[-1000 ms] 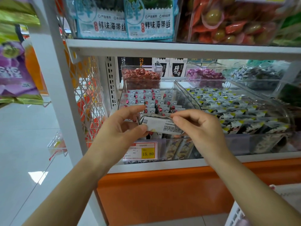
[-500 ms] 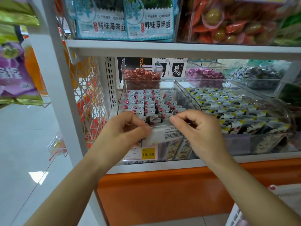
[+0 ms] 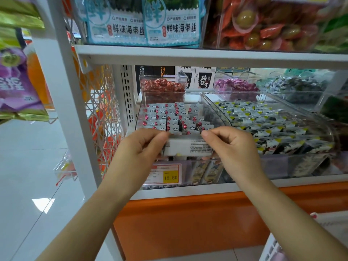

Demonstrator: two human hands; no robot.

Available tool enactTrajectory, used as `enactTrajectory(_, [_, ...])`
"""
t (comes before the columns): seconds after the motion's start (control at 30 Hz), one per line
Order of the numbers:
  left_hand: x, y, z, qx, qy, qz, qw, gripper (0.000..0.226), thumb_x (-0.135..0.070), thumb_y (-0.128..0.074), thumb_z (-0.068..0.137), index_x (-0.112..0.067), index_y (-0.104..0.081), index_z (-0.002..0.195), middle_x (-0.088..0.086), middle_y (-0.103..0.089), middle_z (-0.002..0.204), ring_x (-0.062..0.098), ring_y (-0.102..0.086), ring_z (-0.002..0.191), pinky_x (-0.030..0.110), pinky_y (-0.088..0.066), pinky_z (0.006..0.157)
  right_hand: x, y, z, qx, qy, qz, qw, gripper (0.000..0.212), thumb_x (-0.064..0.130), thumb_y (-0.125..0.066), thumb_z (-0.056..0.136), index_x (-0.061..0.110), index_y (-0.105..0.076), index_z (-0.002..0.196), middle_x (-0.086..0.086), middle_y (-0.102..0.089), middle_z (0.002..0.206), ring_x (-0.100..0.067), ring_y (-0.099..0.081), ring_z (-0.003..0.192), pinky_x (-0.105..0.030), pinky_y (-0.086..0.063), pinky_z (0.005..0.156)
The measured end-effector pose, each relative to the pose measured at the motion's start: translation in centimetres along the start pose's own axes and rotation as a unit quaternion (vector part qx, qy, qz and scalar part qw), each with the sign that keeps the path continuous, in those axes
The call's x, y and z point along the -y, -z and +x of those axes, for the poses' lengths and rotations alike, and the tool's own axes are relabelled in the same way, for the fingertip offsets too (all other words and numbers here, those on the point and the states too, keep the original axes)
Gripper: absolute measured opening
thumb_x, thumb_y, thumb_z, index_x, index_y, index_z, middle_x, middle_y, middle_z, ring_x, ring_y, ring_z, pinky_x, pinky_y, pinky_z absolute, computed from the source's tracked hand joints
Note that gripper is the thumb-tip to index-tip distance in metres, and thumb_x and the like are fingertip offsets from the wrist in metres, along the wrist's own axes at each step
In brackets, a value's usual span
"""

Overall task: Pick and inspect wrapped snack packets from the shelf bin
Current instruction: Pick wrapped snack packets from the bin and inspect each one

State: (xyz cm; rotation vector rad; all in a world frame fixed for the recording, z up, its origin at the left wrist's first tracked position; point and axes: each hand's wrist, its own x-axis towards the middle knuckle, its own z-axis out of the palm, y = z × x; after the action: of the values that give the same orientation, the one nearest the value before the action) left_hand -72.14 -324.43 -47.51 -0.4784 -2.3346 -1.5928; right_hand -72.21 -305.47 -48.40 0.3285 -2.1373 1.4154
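Observation:
A small white snack packet (image 3: 188,147) with fine printed text is stretched between both hands, in front of a clear shelf bin (image 3: 139,113). My left hand (image 3: 139,149) pinches its left end with thumb and curled fingers. My right hand (image 3: 231,146) pinches its right end the same way. Inside the bin stand rows of grey-white packets with red dots (image 3: 169,117). The lower edge of the held packet is partly hidden by my fingers.
A second clear bin (image 3: 216,104) to the right holds black, white and yellow packets. Behind are tubs of red sweets (image 3: 162,85) and purple sweets (image 3: 235,84). A yellow price tag (image 3: 170,176) sits below. White shelf post (image 3: 64,102) stands left; upper shelf (image 3: 188,55) overhead.
The packet has dropped slightly and turned its flat printed back toward me. Both hands stay pinched on its ends, and have shifted a little lower and closer to the bin front.

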Motion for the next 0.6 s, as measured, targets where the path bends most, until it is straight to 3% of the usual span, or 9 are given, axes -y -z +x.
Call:
enactTrajectory(0.07, [0.1,-0.7,-0.3,0.046,-0.007,0.026,0.999,0.038,-0.040,-0.055,0.084,-0.033,-0.056,0.121,-0.012,-0.065,0.102,-0.006,-0.061,0.088,0.013,-0.051,0.074,-0.3,-0.1,0.0,-0.031,-0.016,-0.002,0.999,0.030,0.020,-0.060,0.090,-0.001,-0.066,0.069,-0.014,-0.063,0.062,-0.017,-0.064,0.056,-0.041,-0.055,0.054])
enactTrajectory(0.13, [0.4,-1.1,-0.3,0.050,-0.026,0.070,0.996,0.052,-0.036,-0.059,0.085,-0.033,-0.044,0.135,-0.016,-0.060,0.110,-0.011,-0.057,0.096,0.010,-0.048,0.079,-0.5,-0.1,0.0,-0.038,-0.023,0.021,0.999,0.023,0.021,-0.061,0.089,0.012,-0.069,0.070,0.000,-0.068,0.064,-0.010,-0.065,0.058,-0.033,-0.057,0.053])
enactTrajectory(0.2, [0.6,-1.0,0.0,0.018,-0.035,0.078,0.996,0.051,-0.032,-0.057,0.088,-0.027,-0.044,0.137,-0.013,-0.063,0.110,-0.002,-0.061,0.095,0.023,-0.052,0.084,-0.3,-0.2,0.0,0.018,-0.056,0.134,0.989,0.008,0.027,-0.065,0.083,0.026,-0.073,0.084,0.006,-0.072,0.079,-0.012,-0.070,0.069,-0.029,-0.059,0.061])
enactTrajectory(0.3, [0.7,-0.6,0.5,-0.023,-0.026,0.039,0.999,0.056,-0.042,-0.052,0.085,-0.024,-0.045,0.137,-0.009,-0.067,0.107,0.005,-0.065,0.090,0.024,-0.055,0.078,-0.6,-0.1,0.0,0.102,-0.088,0.186,0.973,0.036,0.035,-0.069,0.070,0.039,-0.067,0.106,0.009,-0.070,0.091,-0.017,-0.071,0.077,-0.027,-0.057,0.075])
enactTrajectory(0.37, [0.6,-0.5,0.8,-0.036,-0.033,0.072,0.996,0.066,-0.054,-0.045,0.080,-0.027,-0.040,0.139,-0.007,-0.065,0.108,0.008,-0.064,0.087,0.017,-0.053,0.072,-0.4,-0.4,0.5,0.085,-0.089,0.168,0.978,0.037,0.028,-0.069,0.074,0.037,-0.065,0.110,0.012,-0.069,0.084,-0.016,-0.070,0.073,-0.026,-0.058,0.072])
enactTrajectory(0.4, [0.6,-0.4,1.1,-0.045,-0.053,0.122,0.990,0.067,-0.056,-0.043,0.080,-0.027,-0.037,0.141,-0.005,-0.063,0.111,0.012,-0.061,0.093,0.023,-0.052,0.080,-0.2,-0.5,1.0,0.057,-0.095,0.175,0.978,0.034,0.023,-0.069,0.077,0.031,-0.065,0.110,0.009,-0.070,0.083,-0.016,-0.070,0.071,-0.026,-0.058,0.068])
enactTrajectory(0.47, [0.7,0.2,2.0,-0.075,-0.115,0.265,0.954,0.066,-0.054,-0.039,0.085,-0.022,-0.034,0.143,0.001,-0.054,0.129,0.017,-0.044,0.117,0.028,-0.031,0.103,-0.1,-0.8,2.8,-0.010,-0.105,0.172,0.980,0.029,0.014,-0.070,0.080,0.018,-0.061,0.107,-0.001,-0.070,0.090,-0.016,-0.069,0.069,-0.023,-0.057,0.060])
enactTrajectory(0.53, [1.2,0.9,3.0,-0.072,-0.130,0.373,0.916,0.068,-0.054,-0.034,0.087,-0.019,-0.029,0.145,0.002,-0.034,0.149,0.017,-0.019,0.137,0.026,-0.007,0.107,-0.3,-1.3,5.2,-0.049,-0.091,0.103,0.989,0.023,0.011,-0.069,0.082,0.010,-0.055,0.100,-0.012,-0.066,0.099,-0.015,-0.066,0.070,-0.019,-0.054,0.056])
enactTrajectory(0.6, [2.4,1.1,3.4,-0.025,-0.089,0.417,0.904,0.074,-0.059,-0.024,0.086,-0.021,-0.014,0.149,0.000,-0.008,0.158,0.014,0.003,0.144,0.031,0.004,0.108,-0.6,-2.3,7.9,-0.045,-0.069,0.030,0.996,0.020,0.011,-0.067,0.083,0.007,-0.054,0.097,-0.016,-0.062,0.105,-0.021,-0.064,0.082,-0.029,-0.057,0.066])
